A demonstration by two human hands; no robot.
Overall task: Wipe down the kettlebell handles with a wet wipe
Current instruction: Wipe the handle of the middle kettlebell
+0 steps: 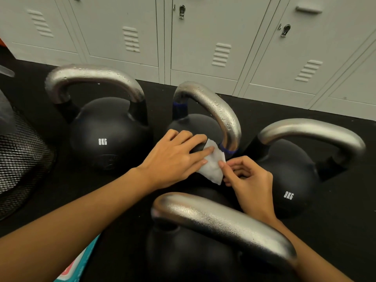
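Our left hand (173, 157) lay flat with straight fingers across the top of the middle kettlebell (193, 127), its fingertips pressing one edge of the white wet wipe (213, 165) against the black body. Our right hand (247, 180) pinched the wipe's opposite edge between thumb and forefinger, the other fingers curled in. The wipe sat just below the near foot of that kettlebell's steel handle (221, 112), where a blue band ringed the metal and water droplets beaded the curve. To the left stood a kettlebell marked 8KG (105, 137), its silver handle (93, 78) also wet. To the right stood another 8KG kettlebell (284, 180), and a fourth kettlebell (193, 255) stood nearest us, its handle (219, 218) crossing in front of our right forearm. All four rested on black rubber flooring (335, 231) before pale grey lockers (203, 37). A black mesh bin (20, 159) stood at the left edge, and a teal packet (81, 263) lay under our left forearm.
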